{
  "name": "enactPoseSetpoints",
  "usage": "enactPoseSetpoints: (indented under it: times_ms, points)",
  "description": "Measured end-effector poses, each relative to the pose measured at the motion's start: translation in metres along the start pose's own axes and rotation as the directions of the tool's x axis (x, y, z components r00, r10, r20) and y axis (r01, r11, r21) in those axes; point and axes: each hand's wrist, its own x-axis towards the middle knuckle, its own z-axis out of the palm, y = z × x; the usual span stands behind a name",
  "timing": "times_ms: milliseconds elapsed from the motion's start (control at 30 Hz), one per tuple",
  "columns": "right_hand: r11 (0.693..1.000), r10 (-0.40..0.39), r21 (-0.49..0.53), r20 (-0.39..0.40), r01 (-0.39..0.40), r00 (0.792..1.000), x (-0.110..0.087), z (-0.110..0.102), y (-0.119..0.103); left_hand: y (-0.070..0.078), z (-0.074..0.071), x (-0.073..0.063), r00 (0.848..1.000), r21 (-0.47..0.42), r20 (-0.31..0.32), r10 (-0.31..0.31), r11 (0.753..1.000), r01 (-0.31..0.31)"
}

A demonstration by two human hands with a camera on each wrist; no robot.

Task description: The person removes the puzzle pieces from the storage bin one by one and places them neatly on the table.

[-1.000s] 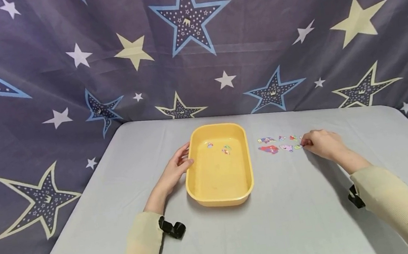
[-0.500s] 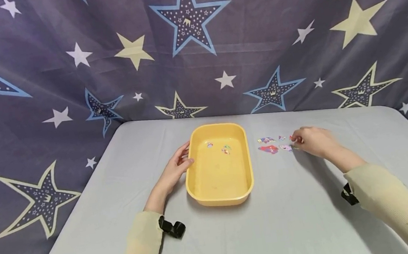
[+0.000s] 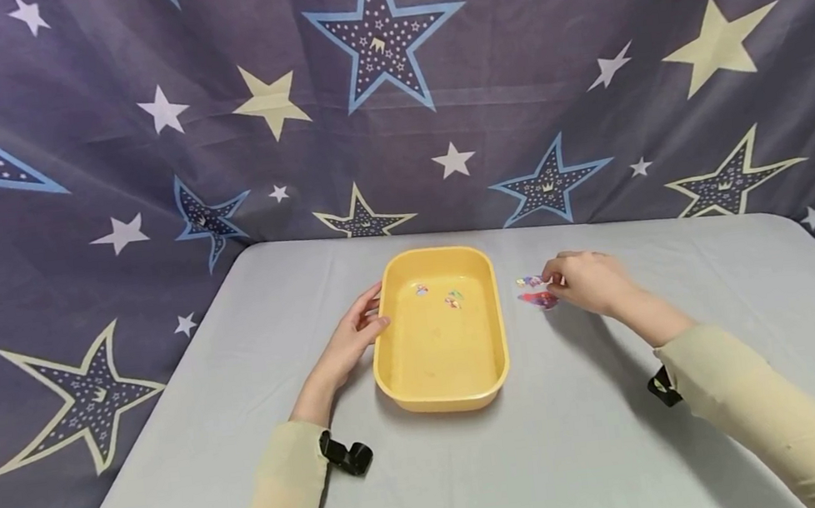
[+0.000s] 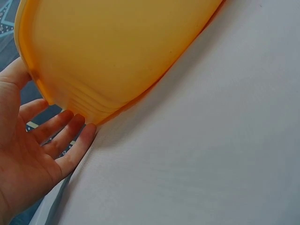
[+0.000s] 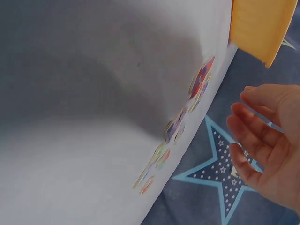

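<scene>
My left hand [image 3: 345, 338] holds the left side of a yellow plastic tray [image 3: 440, 359], thumb over the rim and fingers along the outer wall. The left wrist view shows the fingertips [image 4: 89, 131] against the tray. Over a double row of small, flat, colourful cut-outs hovers my right hand [image 3: 595, 281], its fingers loosely bent with nothing between them in the right wrist view. Beside the hand lie a red cut-out [image 3: 538, 299] and a purple one [image 3: 529, 281]; the hand hides the others in the head view. Cut-outs [image 5: 176, 125] line the table edge in the right wrist view.
Inside the tray, toward its far end, lie a few small coloured pieces [image 3: 452, 302]. A light grey cloth covers the table [image 3: 434, 486]. A dark star-patterned curtain [image 3: 481, 103] hangs behind the table's far edge.
My right hand has moved left along the row of cut-outs, from its right end toward the tray, and now covers the middle ones. My left hand and the tray have stayed in place.
</scene>
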Motion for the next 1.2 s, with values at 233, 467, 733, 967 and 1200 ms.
enactPoseSetpoints:
  times_ms: [233, 467, 733, 967, 1200]
  points:
    - [0.999, -0.039, 0.024, -0.032, 0.04, 0.999, 0.006, 0.001, -0.016, 0.0, 0.0, -0.001, 1.0, 0.011, 0.0, 0.0, 1.0, 0.0]
    - [0.998, -0.047, 0.04, -0.093, 0.051, 0.995, 0.016, -0.002, -0.036, 0.0, -0.001, -0.001, 1.0, 0.01, -0.003, 0.004, 1.0, -0.004]
    - [0.994, -0.095, 0.043, -0.151, 0.102, 0.984, 0.032, -0.001, -0.057, 0.005, -0.001, -0.004, 1.0, 0.017, 0.005, -0.018, 1.0, 0.017]
    - [0.988, -0.134, 0.057, -0.123, 0.142, 0.983, 0.052, 0.008, -0.077, 0.001, -0.002, -0.004, 1.0, 0.019, -0.006, -0.005, 1.0, 0.005]
    - [0.983, -0.172, 0.04, -0.094, 0.177, 0.981, 0.067, 0.023, -0.093, 0.001, -0.001, -0.003, 1.0, 0.003, 0.0, -0.003, 1.0, 0.003]
